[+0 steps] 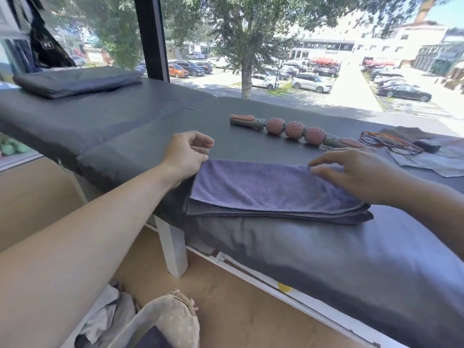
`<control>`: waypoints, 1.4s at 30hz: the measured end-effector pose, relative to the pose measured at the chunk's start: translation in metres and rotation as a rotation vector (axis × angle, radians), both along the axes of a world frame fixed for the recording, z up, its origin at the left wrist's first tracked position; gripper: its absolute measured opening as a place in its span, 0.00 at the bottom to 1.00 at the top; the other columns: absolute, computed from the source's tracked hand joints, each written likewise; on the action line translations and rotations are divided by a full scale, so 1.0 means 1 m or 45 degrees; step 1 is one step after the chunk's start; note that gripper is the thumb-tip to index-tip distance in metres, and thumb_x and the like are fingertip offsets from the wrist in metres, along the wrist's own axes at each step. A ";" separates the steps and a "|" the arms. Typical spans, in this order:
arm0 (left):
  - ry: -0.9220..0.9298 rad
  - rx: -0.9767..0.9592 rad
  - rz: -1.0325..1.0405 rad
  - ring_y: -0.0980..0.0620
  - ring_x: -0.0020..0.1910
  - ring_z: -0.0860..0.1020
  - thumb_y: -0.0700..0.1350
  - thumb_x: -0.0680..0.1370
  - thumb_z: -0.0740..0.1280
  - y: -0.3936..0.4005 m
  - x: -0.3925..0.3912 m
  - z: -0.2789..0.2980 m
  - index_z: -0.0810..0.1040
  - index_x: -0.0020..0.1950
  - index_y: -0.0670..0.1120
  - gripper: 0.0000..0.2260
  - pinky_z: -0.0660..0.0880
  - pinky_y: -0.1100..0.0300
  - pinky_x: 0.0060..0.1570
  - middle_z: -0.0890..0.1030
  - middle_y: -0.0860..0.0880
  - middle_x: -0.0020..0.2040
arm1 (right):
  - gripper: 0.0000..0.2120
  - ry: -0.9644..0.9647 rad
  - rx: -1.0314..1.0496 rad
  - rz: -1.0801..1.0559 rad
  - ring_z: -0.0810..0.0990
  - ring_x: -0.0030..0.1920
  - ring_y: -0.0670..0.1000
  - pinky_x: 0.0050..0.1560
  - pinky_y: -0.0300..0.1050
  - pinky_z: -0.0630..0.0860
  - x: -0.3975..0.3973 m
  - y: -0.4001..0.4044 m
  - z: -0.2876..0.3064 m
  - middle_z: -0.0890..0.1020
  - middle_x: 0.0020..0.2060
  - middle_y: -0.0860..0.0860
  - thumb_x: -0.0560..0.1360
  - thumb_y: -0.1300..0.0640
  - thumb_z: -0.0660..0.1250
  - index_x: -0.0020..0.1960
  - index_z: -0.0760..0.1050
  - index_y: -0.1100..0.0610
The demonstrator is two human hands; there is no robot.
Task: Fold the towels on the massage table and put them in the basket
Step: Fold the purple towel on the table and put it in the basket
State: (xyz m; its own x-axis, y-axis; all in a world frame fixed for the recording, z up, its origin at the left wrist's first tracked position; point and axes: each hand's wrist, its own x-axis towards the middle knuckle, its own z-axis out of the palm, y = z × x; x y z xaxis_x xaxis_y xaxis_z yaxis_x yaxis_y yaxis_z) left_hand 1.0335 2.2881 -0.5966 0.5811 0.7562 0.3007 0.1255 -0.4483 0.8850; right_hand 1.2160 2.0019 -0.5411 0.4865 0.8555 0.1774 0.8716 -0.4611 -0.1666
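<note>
At the bottom of the frame, left of centre, the basket sits on the floor with pale cloth showing inside, below the near edge of the massage table. Above it, in the middle of the frame, a purple towel lies folded flat on the table's grey cover, with greyer layers showing along its near edge. The left hand is at the towel's far-left corner, fingers loosely curled; it seems to touch or pinch that corner, though I cannot tell whether it really grips. The right hand rests flat on the far edge at centre right, fingers straight and relaxed. Farther back, a massage roller with three knobbly balls lies across the table, and glasses sit on grey cloths at the right edge. A dark folded sheet lies at upper left, before the window. The likely risk: lifting by one corner would let the layers slide apart and unfold, and a broad sweep toward the back could knock the roller or the glasses.
</note>
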 end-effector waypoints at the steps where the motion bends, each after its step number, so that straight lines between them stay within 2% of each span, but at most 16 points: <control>1: 0.019 0.023 0.085 0.52 0.47 0.83 0.27 0.73 0.69 0.000 0.002 -0.002 0.81 0.44 0.51 0.17 0.79 0.60 0.51 0.84 0.50 0.46 | 0.23 -0.010 -0.096 0.008 0.73 0.68 0.48 0.65 0.42 0.66 0.000 0.008 -0.006 0.77 0.69 0.44 0.79 0.36 0.58 0.69 0.75 0.43; 3: 0.064 0.055 0.243 0.53 0.47 0.83 0.27 0.72 0.66 0.001 0.002 -0.003 0.81 0.42 0.52 0.18 0.79 0.61 0.50 0.83 0.52 0.44 | 0.32 0.047 -0.332 0.038 0.59 0.78 0.48 0.77 0.42 0.53 -0.001 0.018 -0.022 0.62 0.78 0.44 0.79 0.34 0.52 0.80 0.59 0.46; 5: 0.103 0.058 0.348 0.54 0.48 0.83 0.28 0.70 0.63 0.000 0.001 -0.005 0.82 0.41 0.52 0.19 0.78 0.61 0.52 0.83 0.53 0.44 | 0.38 0.108 -0.441 0.004 0.48 0.81 0.46 0.80 0.45 0.44 -0.002 0.019 -0.035 0.51 0.81 0.42 0.77 0.30 0.44 0.82 0.46 0.46; 8: 0.141 0.039 0.344 0.51 0.52 0.82 0.31 0.72 0.64 -0.001 0.001 -0.004 0.82 0.45 0.51 0.16 0.77 0.59 0.55 0.83 0.51 0.48 | 0.43 0.140 -0.461 -0.041 0.41 0.80 0.46 0.79 0.45 0.39 -0.003 0.011 -0.037 0.44 0.81 0.41 0.71 0.27 0.37 0.81 0.38 0.45; 11: 0.240 0.145 0.334 0.47 0.64 0.77 0.39 0.77 0.67 -0.012 -0.005 0.012 0.79 0.61 0.49 0.13 0.72 0.57 0.63 0.79 0.49 0.63 | 0.49 0.113 -0.562 -0.044 0.37 0.80 0.45 0.79 0.47 0.38 -0.009 0.002 -0.030 0.39 0.80 0.42 0.64 0.23 0.33 0.80 0.34 0.43; 13: 0.309 0.401 0.250 0.47 0.69 0.72 0.42 0.79 0.67 -0.035 -0.007 0.024 0.76 0.66 0.49 0.15 0.67 0.56 0.66 0.75 0.49 0.69 | 0.54 0.027 -0.652 -0.074 0.37 0.80 0.48 0.80 0.50 0.38 -0.012 0.002 -0.022 0.38 0.80 0.44 0.59 0.20 0.28 0.80 0.33 0.45; 14: 0.315 0.479 0.163 0.48 0.70 0.71 0.43 0.79 0.66 -0.051 -0.006 0.029 0.76 0.66 0.49 0.15 0.66 0.55 0.67 0.75 0.50 0.69 | 0.54 -0.007 -0.656 -0.078 0.37 0.80 0.49 0.80 0.51 0.38 -0.014 0.007 -0.016 0.39 0.80 0.44 0.61 0.20 0.29 0.81 0.34 0.45; 17: 0.478 0.626 -0.071 0.50 0.75 0.66 0.45 0.82 0.62 -0.098 0.006 0.022 0.75 0.71 0.49 0.17 0.61 0.56 0.73 0.72 0.50 0.74 | 0.36 -0.048 -0.476 0.025 0.40 0.81 0.49 0.80 0.51 0.40 -0.032 0.038 -0.014 0.42 0.81 0.44 0.79 0.31 0.40 0.82 0.40 0.46; 18: 0.581 0.690 -0.120 0.51 0.77 0.62 0.47 0.83 0.60 -0.106 0.010 0.014 0.72 0.74 0.49 0.18 0.58 0.54 0.76 0.69 0.50 0.77 | 0.32 -0.051 -0.408 0.076 0.41 0.81 0.49 0.80 0.51 0.41 -0.040 0.049 -0.019 0.43 0.81 0.44 0.82 0.35 0.42 0.82 0.41 0.47; 21: 0.889 0.754 -0.188 0.53 0.81 0.52 0.55 0.85 0.51 -0.099 0.008 -0.009 0.60 0.80 0.54 0.23 0.46 0.49 0.79 0.57 0.55 0.82 | 0.29 -0.005 -0.322 0.141 0.44 0.81 0.49 0.80 0.51 0.43 -0.052 0.064 -0.046 0.46 0.81 0.44 0.84 0.39 0.43 0.82 0.44 0.46; 23: 0.942 0.758 -0.160 0.55 0.81 0.48 0.59 0.85 0.48 -0.087 0.000 -0.017 0.56 0.81 0.55 0.25 0.43 0.49 0.79 0.52 0.56 0.82 | 0.29 0.044 -0.256 0.109 0.44 0.81 0.47 0.80 0.50 0.42 -0.044 0.058 -0.055 0.47 0.81 0.42 0.83 0.38 0.43 0.82 0.45 0.44; 28: 0.993 0.728 -0.214 0.56 0.81 0.47 0.60 0.84 0.47 -0.074 -0.004 -0.015 0.53 0.82 0.54 0.27 0.41 0.53 0.79 0.50 0.56 0.83 | 0.34 0.121 -0.316 -0.035 0.43 0.81 0.46 0.80 0.49 0.41 -0.018 0.031 -0.051 0.47 0.81 0.41 0.79 0.31 0.42 0.82 0.44 0.43; 32: 1.005 0.583 -0.179 0.57 0.81 0.47 0.60 0.85 0.47 -0.051 -0.004 -0.014 0.53 0.82 0.52 0.27 0.43 0.54 0.79 0.51 0.56 0.83 | 0.41 0.121 -0.327 -0.164 0.42 0.81 0.46 0.80 0.49 0.40 -0.008 0.012 -0.049 0.47 0.81 0.41 0.73 0.26 0.39 0.82 0.43 0.44; 35: 1.036 0.601 -0.141 0.57 0.81 0.46 0.60 0.84 0.46 -0.044 -0.002 -0.016 0.52 0.83 0.51 0.28 0.41 0.52 0.79 0.50 0.57 0.82 | 0.50 0.206 -0.249 -0.248 0.41 0.81 0.47 0.80 0.50 0.41 -0.008 0.007 -0.052 0.46 0.81 0.41 0.65 0.21 0.37 0.82 0.44 0.43; 37: 1.054 0.621 -0.126 0.57 0.81 0.45 0.62 0.84 0.46 -0.042 0.000 -0.017 0.51 0.83 0.50 0.30 0.40 0.50 0.79 0.49 0.57 0.83 | 0.50 0.192 -0.229 -0.286 0.40 0.81 0.48 0.80 0.51 0.42 -0.007 0.006 -0.054 0.46 0.81 0.42 0.64 0.20 0.37 0.82 0.44 0.43; 42: 0.850 0.523 0.027 0.52 0.81 0.50 0.66 0.81 0.52 -0.036 0.003 -0.021 0.56 0.82 0.47 0.34 0.46 0.52 0.79 0.54 0.52 0.83 | 0.54 0.256 -0.155 -0.383 0.44 0.81 0.49 0.80 0.49 0.44 -0.007 0.005 -0.052 0.48 0.81 0.44 0.62 0.19 0.42 0.82 0.47 0.45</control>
